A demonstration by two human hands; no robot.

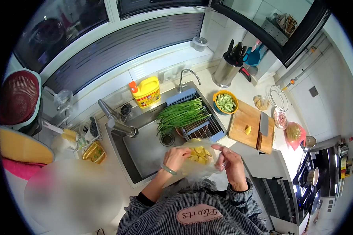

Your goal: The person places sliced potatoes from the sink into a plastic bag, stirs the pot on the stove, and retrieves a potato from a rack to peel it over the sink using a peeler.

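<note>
Over the sink's front edge, a clear plastic bag (190, 169) hangs with its mouth spread. Yellow cut pieces (200, 155), perhaps ginger or potato, show in its opening. My left hand (175, 158), with a pale bangle at the wrist, is closed on the bag's left rim, fingertips close to the pieces. On the other side, my right hand (232, 163) grips the bag's right edge, thumb and fingers bent round the plastic. A single yellow piece (248, 129) lies on the wooden cutting board (239, 117), left of a cleaver (264, 124).
Long green stalks (182, 114) lie across the sink (139, 158) and its drying rack (208, 129). A yellow detergent jug (147, 93) stands behind. Right of the sink are a bowl of green pieces (226, 102), a knife holder (226, 70) and a stove (302, 172).
</note>
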